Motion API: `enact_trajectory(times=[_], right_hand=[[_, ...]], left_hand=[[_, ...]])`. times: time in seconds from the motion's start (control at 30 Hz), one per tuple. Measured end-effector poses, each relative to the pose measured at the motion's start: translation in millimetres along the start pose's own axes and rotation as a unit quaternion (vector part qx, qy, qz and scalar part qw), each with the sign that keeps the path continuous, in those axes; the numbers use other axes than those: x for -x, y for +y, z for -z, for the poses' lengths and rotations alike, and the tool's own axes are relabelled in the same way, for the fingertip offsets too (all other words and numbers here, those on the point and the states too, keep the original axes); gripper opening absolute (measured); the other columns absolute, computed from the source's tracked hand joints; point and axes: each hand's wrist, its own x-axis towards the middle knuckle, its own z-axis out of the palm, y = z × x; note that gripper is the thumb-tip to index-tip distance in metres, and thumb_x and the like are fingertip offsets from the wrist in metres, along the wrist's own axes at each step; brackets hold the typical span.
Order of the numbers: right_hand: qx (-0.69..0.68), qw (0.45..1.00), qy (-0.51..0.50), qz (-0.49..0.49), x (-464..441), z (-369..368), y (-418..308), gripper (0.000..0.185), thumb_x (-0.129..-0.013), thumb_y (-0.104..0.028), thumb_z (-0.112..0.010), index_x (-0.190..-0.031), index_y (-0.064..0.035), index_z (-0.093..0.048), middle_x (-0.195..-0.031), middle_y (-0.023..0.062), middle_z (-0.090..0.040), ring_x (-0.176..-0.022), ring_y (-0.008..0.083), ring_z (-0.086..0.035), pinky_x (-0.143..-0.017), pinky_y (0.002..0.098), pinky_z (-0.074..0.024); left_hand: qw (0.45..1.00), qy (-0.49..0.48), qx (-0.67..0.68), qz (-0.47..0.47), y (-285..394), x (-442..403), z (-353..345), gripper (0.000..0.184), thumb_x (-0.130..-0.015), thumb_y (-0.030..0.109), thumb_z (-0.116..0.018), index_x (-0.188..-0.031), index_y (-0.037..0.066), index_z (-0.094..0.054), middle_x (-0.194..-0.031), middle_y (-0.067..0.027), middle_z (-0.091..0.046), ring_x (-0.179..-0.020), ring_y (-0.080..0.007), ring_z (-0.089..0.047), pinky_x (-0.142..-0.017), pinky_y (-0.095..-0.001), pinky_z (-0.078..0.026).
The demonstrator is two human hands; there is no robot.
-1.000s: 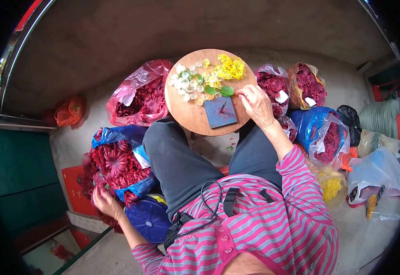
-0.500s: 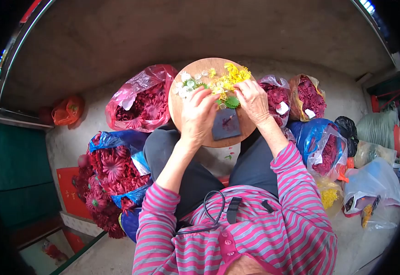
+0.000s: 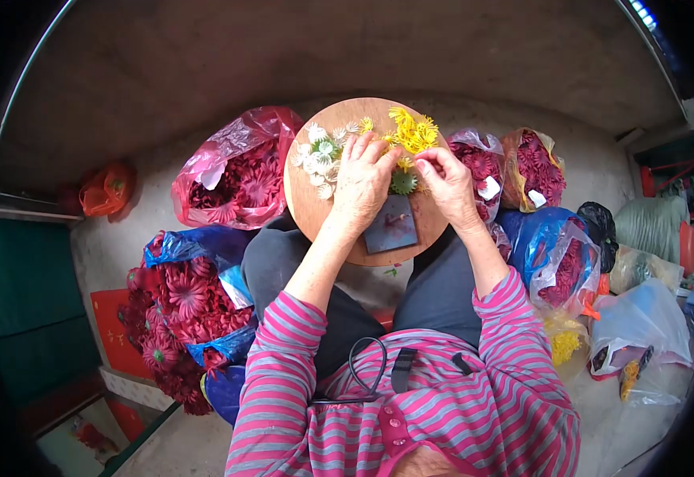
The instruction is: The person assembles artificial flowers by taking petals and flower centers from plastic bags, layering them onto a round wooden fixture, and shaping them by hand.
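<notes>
My left hand (image 3: 364, 179) lies palm down over the middle of a round wooden board (image 3: 307, 208), its fingers stretched out among small flower pieces. White petal pieces (image 3: 315, 163) are heaped just left of it. My right hand (image 3: 449, 187) is at the board's right side, with thumb and index finger pinched together. Whatever is between those fingertips is too small to make out. Yellow petal pieces (image 3: 414, 131) are piled above the right hand. Between the hands sits a green leaf-like piece (image 3: 402, 183). Below it is a dark square plate (image 3: 390, 230) with reddish stains.
Bags of dark red artificial flowers surround the board: a pink bag (image 3: 188, 191) and a blue bag (image 3: 196, 242) on the left, clear bags (image 3: 482, 171) and another blue bag (image 3: 550, 238) on the right. A white plastic bag (image 3: 645, 318) lies farther right. An orange bag (image 3: 108, 189) is at far left.
My left hand has gone from raised, bent fingers to lying flatter over the flower pieces. My right hand has drawn slightly down from the yellow pile. The view has shifted a little.
</notes>
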Motion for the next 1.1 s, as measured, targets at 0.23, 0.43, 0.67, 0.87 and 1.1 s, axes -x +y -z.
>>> enact_trajectory(times=[0.23,0.43,0.67,0.87,1.1], right_hand=[[0.244,0.967,-0.002,0.07,5.2,-2.2,-6.5,0.009,-0.087,-0.007,-0.063,-0.094,-0.0026,-0.063,-0.081,0.0009,-0.058,-0.064,0.0089,-0.05,-0.058,0.02,-0.0418],[-0.113,0.986,0.025,-0.12,-0.3,13.6,3.0,0.012,-0.09,-0.012,-0.062,-0.097,-0.0021,-0.063,-0.081,0.0008,-0.059,-0.064,0.007,-0.05,-0.058,0.0177,-0.0416],[-0.295,0.942,-0.019,-0.156,8.4,22.3,-22.4,0.015,-0.09,-0.011,-0.062,-0.102,-0.0027,-0.062,-0.084,0.0013,-0.062,-0.066,0.0061,-0.05,-0.059,0.0166,-0.0411],[-0.264,0.941,-0.139,-0.161,46.5,14.6,-75.3,0.015,-0.089,-0.008,-0.062,-0.102,-0.0027,-0.062,-0.086,0.0027,-0.062,-0.069,0.0079,-0.052,-0.063,0.0172,-0.0427],[0.111,0.973,-0.058,0.193,90.7,-4.5,-82.9,0.018,-0.082,-0.002,-0.065,-0.099,-0.0018,-0.061,-0.09,0.0061,-0.062,-0.074,0.0135,-0.055,-0.069,0.0209,-0.0455]], left_hand=[[1.0,-0.007,-0.031,0.0,2.1,1.3,-0.8,0.029,-0.081,0.017,-0.056,-0.108,0.009,-0.064,-0.11,-0.0094,-0.057,-0.12,-0.0318,-0.046,-0.109,-0.0472,-0.028],[0.996,0.073,-0.051,0.011,5.1,-0.4,2.3,0.026,-0.079,0.013,-0.061,-0.104,0.009,-0.064,-0.109,-0.0082,-0.059,-0.118,-0.0309,-0.048,-0.107,-0.0449,-0.032],[0.969,0.225,0.105,0.011,34.4,-9.3,79.2,0.021,-0.075,0.005,-0.067,-0.096,0.007,-0.066,-0.098,-0.0063,-0.063,-0.107,-0.0271,-0.055,-0.094,-0.0368,-0.042],[0.901,0.072,0.355,0.241,83.4,32.3,107.7,0.012,-0.081,0.006,-0.065,-0.093,0.003,-0.065,-0.094,-0.0062,-0.064,-0.088,-0.0173,-0.057,-0.08,-0.0268,-0.045],[0.706,0.052,0.571,0.416,94.5,73.2,93.7,0.011,-0.086,0.009,-0.064,-0.092,0.0,-0.064,-0.086,-0.0047,-0.062,-0.076,-0.0103,-0.055,-0.07,-0.0209,-0.044]])
